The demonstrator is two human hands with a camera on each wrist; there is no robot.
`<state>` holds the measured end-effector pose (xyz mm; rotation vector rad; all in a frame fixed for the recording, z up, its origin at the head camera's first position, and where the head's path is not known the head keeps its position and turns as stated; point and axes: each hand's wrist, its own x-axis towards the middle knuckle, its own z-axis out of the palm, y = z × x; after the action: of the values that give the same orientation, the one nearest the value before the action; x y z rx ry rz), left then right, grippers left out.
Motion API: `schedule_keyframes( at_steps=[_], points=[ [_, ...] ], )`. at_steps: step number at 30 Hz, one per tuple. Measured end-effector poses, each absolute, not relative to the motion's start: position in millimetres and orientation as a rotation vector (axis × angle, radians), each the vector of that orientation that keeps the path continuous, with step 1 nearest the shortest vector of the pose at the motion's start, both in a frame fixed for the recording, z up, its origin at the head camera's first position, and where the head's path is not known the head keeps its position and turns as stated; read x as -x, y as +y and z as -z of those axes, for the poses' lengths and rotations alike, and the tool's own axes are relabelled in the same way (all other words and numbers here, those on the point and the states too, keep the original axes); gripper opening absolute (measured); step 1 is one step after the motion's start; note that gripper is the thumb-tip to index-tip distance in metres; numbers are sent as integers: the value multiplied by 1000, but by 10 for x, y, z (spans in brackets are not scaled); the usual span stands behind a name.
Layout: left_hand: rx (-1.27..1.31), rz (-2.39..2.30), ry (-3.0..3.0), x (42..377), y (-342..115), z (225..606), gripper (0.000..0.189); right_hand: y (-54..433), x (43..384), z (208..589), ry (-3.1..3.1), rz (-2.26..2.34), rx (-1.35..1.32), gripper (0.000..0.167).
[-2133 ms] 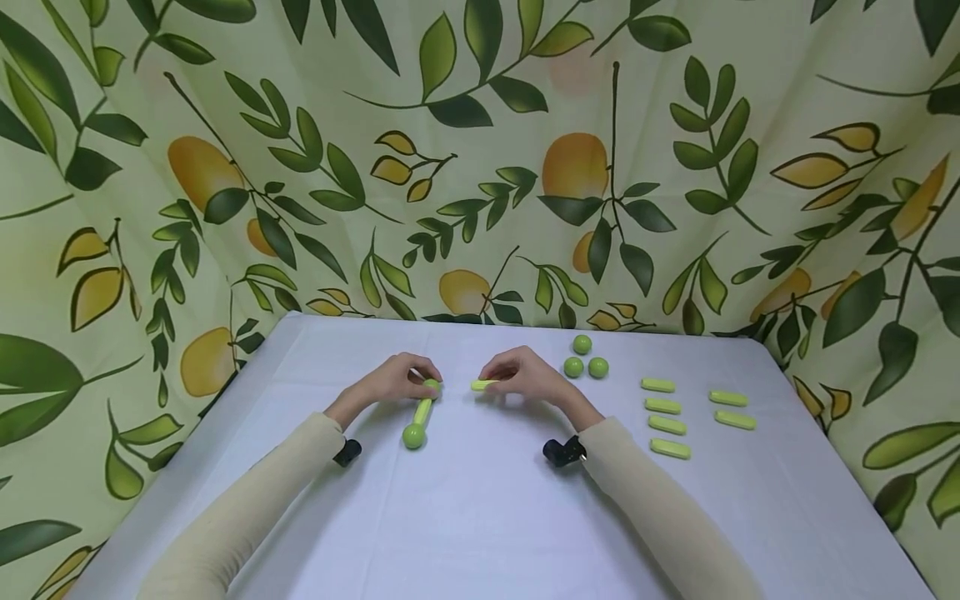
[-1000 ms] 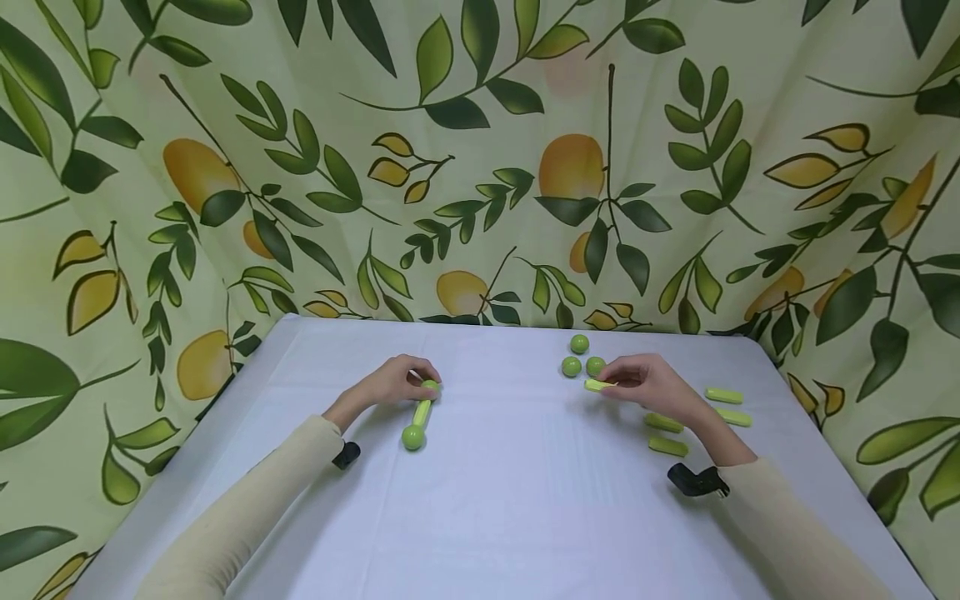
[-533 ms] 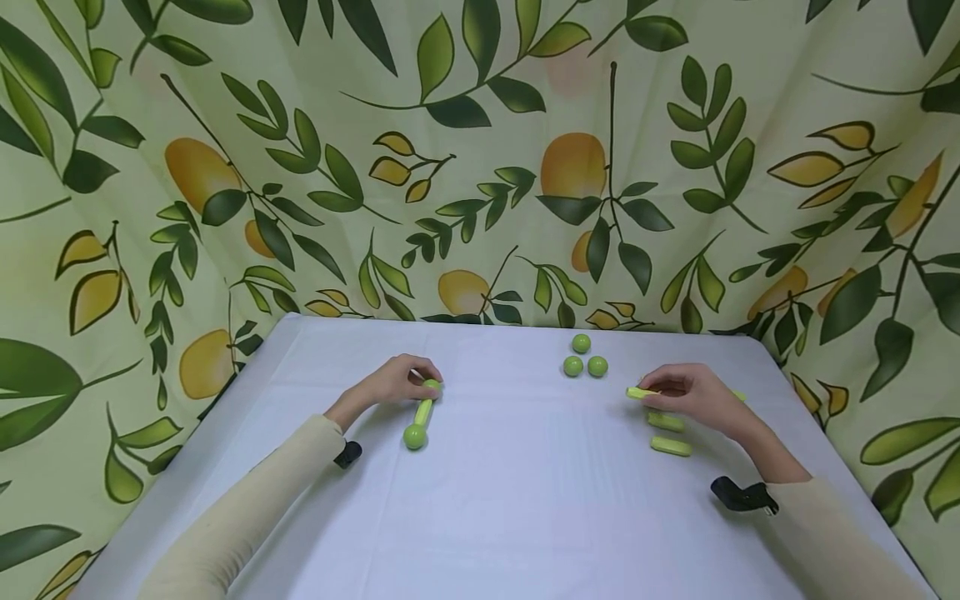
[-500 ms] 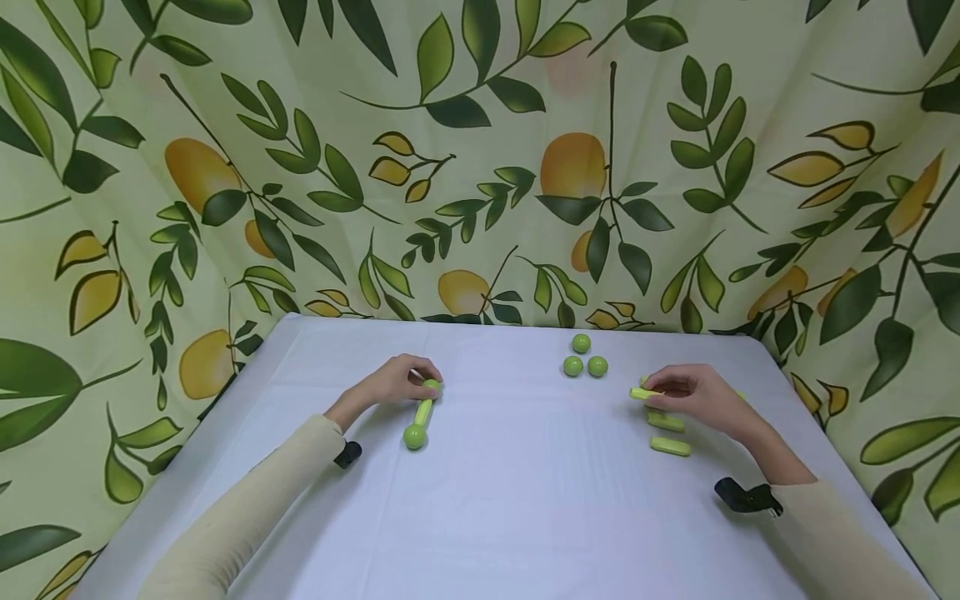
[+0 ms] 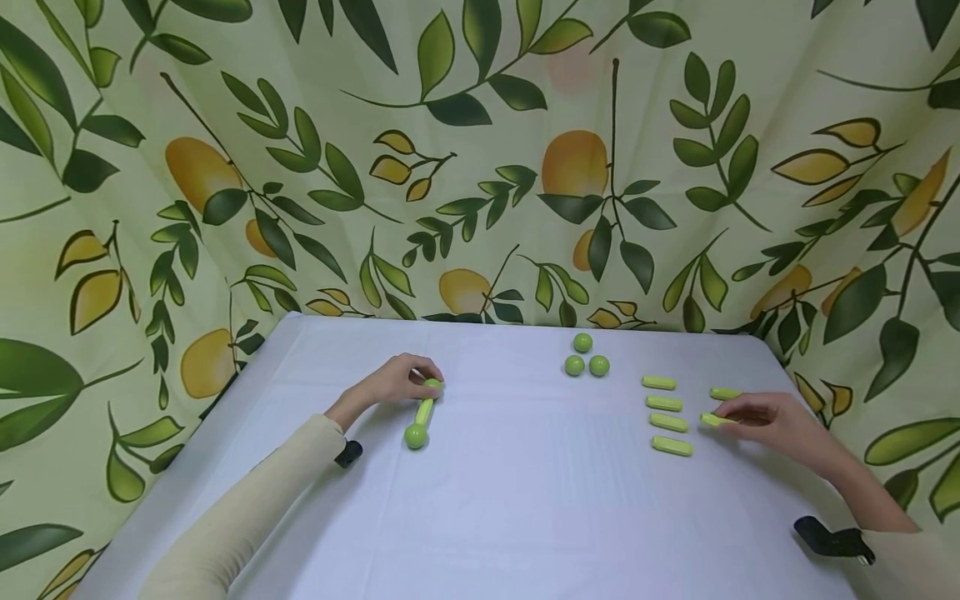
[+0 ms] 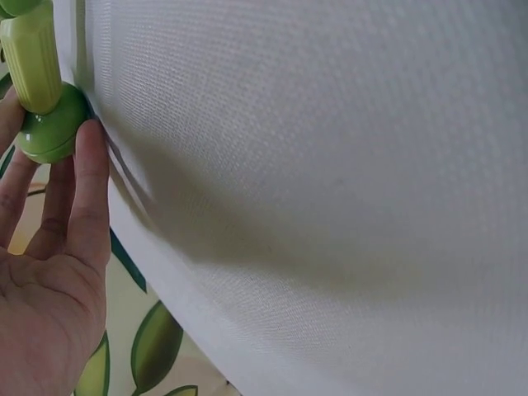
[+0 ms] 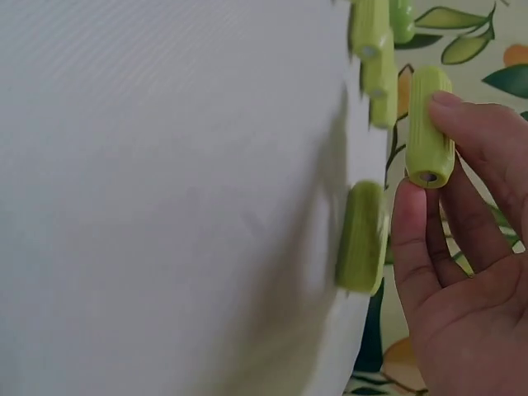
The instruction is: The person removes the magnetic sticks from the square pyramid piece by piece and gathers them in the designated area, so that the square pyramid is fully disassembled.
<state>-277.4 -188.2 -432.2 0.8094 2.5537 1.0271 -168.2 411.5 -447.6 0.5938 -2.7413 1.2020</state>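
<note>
In the head view my left hand (image 5: 393, 380) holds a green ball (image 6: 54, 128) with thumb and fingertips. That ball joins a ribbed light-green rod (image 5: 424, 412), whose near end carries a second green ball (image 5: 416, 436). Over at the right, my right hand (image 5: 776, 423) pinches another light-green rod (image 7: 429, 124) between thumb and fingers; a small metal disc shows in its end. A lying rod (image 7: 360, 238) appears close to this hand in the right wrist view. Just beyond the fingers is a rod (image 5: 725, 392) partly covered by the hand.
A column of several light-green rods (image 5: 667, 422) lies left of my right hand. Three loose green balls (image 5: 582, 342) are grouped near the back edge. The white-covered table (image 5: 510, 500) ends at a leaf-and-fruit patterned curtain (image 5: 480, 208).
My right hand has carried its rod rightward from the middle of the table, past the balls and the rod column, to the right side. My left hand stays on the ball.
</note>
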Motion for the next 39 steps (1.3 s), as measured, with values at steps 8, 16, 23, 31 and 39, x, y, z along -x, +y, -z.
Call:
schedule_keyframes(
  at_steps=[8, 16, 23, 31, 39],
  points=[
    [-814, -1030, 2549, 2770, -1878, 4313, 17, 4328, 1571, 4563, -2727, -1154, -560, 23],
    [-835, -1040, 2531, 2763, -1878, 4310, 17, 4373, 1556, 4629, -2730, -1152, -561, 22],
    [-835, -1033, 2543, 2764, -1890, 4314, 16, 4363, 1565, 4638, -2721, -1141, -555, 22],
    [-847, -1048, 2537, 2771, -1884, 4316, 16, 4360, 1560, 4629, -2761, -1105, -502, 22],
    [-816, -1034, 2545, 2770, -1895, 4326, 19, 4401, 1577, 4496, -2749, -1107, -494, 24]
  ],
)
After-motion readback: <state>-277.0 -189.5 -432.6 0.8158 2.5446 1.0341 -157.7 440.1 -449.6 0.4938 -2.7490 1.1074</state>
